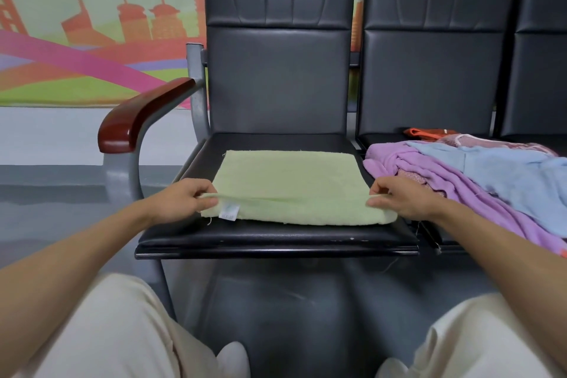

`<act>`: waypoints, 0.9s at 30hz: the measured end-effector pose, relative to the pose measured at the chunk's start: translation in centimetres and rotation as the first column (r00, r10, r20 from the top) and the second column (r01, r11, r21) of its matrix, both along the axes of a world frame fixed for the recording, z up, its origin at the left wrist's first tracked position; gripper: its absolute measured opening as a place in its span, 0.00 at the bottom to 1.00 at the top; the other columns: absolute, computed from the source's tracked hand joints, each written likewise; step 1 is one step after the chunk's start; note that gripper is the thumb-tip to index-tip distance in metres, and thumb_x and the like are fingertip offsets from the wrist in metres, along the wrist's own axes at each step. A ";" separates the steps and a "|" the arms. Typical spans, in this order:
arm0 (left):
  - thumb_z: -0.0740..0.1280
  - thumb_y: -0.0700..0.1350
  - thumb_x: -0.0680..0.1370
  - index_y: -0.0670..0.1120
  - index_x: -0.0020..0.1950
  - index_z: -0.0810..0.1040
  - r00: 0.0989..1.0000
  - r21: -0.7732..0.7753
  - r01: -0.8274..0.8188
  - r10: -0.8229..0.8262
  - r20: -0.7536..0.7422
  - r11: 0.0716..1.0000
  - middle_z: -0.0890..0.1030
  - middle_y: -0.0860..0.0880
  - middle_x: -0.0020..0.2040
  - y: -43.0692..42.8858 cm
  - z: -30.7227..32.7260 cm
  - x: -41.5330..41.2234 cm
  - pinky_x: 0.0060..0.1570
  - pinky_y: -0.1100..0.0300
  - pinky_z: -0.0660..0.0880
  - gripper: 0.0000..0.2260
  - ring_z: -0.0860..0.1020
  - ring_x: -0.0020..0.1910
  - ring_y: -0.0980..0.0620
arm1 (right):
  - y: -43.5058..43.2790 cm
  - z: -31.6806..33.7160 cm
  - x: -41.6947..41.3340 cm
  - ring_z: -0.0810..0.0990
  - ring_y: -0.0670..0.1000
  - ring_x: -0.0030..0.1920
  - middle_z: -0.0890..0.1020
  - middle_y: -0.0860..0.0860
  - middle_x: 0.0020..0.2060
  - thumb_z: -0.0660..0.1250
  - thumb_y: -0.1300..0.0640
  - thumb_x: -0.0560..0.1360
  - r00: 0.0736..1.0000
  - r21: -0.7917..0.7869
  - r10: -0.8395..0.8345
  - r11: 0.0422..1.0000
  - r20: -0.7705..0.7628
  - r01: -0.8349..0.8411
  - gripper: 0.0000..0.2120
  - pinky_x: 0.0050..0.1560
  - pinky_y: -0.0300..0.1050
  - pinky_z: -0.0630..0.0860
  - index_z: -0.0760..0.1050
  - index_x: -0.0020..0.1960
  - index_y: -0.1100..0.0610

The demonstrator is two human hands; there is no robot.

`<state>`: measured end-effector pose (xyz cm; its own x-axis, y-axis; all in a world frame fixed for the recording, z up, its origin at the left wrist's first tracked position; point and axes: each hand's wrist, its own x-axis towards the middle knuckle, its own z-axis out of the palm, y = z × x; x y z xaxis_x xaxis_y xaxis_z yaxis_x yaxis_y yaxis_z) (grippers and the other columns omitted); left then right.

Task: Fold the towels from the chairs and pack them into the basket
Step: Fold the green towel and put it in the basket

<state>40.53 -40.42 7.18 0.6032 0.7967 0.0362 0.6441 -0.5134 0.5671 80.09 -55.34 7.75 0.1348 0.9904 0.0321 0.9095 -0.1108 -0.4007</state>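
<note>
Green towel point(288, 184) lies half-folded on the chair seat point(276, 236); left hand point(181, 199) and right hand point(399, 198) each pinch a near corner of its upper layer. Risk: uneven pull skews the fold, or corners slip free. No basket in view.

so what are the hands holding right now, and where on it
The light green towel, by its near edge: the left hand pinches the near left corner, the right hand the near right corner.
</note>
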 end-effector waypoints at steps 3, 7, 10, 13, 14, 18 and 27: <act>0.64 0.41 0.80 0.48 0.43 0.77 0.997 -0.079 -0.004 0.011 0.078 0.997 0.77 0.54 0.38 -0.2 0.4 -0.3 0.44 0.60 0.69 0.07 0.73 0.40 0.54 | -0.4 0.0 0.2 0.74 0.49 0.43 0.76 0.45 0.38 0.66 0.56 0.78 0.994 -0.080 0.017 0.997 0.104 -0.009 0.04 0.37 0.33 0.65 0.72 0.45 0.53; 0.64 0.40 0.80 0.45 0.46 0.79 0.985 -0.062 -0.039 0.049 0.168 0.997 0.81 0.49 0.43 -0.7 1.0 -0.2 0.48 0.58 0.71 0.05 0.76 0.43 0.53 | -1.4 0.7 -0.3 0.73 0.46 0.39 0.77 0.47 0.37 0.65 0.59 0.78 0.973 0.060 -0.009 0.998 -0.231 0.024 0.05 0.40 0.37 0.67 0.74 0.43 0.53; 0.64 0.40 0.80 0.44 0.47 0.79 0.984 -0.036 -0.065 0.070 0.162 0.997 0.81 0.43 0.46 -0.9 1.0 -0.4 0.52 0.52 0.74 0.05 0.76 0.45 0.50 | -1.9 1.1 -0.8 0.72 0.48 0.35 0.78 0.50 0.33 0.66 0.59 0.77 0.921 0.164 -0.020 0.982 -0.389 0.090 0.04 0.40 0.41 0.70 0.76 0.44 0.56; 0.61 0.38 0.81 0.43 0.47 0.77 0.976 -0.082 -0.078 0.093 0.198 0.994 0.80 0.39 0.47 -1.2 1.2 -0.5 0.57 0.44 0.76 0.06 0.77 0.46 0.48 | -2.0 0.8 -1.0 0.73 0.48 0.33 0.79 0.50 0.31 0.69 0.59 0.75 0.935 0.168 -0.058 0.978 -0.350 0.123 0.03 0.33 0.41 0.73 0.77 0.42 0.55; 0.60 0.37 0.82 0.42 0.48 0.76 0.966 -0.103 -0.093 0.115 0.230 0.990 0.80 0.40 0.47 -1.3 1.4 -0.4 0.56 0.45 0.77 0.07 0.78 0.46 0.49 | -1.9 0.9 -1.0 0.74 0.47 0.32 0.79 0.49 0.31 0.71 0.58 0.74 0.943 0.164 -0.074 0.977 -0.323 0.133 0.04 0.32 0.39 0.72 0.78 0.41 0.54; 0.58 0.38 0.82 0.43 0.50 0.76 0.922 -0.167 -0.148 0.197 0.333 0.975 0.79 0.45 0.46 -1.7 1.8 0.5 0.41 0.53 0.80 0.08 0.79 0.43 0.50 | -1.5 1.2 -0.7 0.74 0.46 0.36 0.79 0.49 0.35 0.76 0.57 0.68 0.944 0.232 -0.125 0.952 -0.304 0.201 0.06 0.36 0.39 0.68 0.79 0.40 0.54; 0.59 0.41 0.82 0.46 0.47 0.78 0.828 -0.226 -0.200 0.288 0.482 0.953 0.80 0.48 0.44 0.1 2.2 2.8 0.38 0.54 0.76 0.09 0.78 0.43 0.50 | 1.0 1.3 0.3 0.70 0.50 0.37 0.73 0.52 0.34 0.66 0.54 0.77 0.834 0.299 -0.170 0.881 -0.524 0.368 0.11 0.38 0.44 0.68 0.75 0.42 0.62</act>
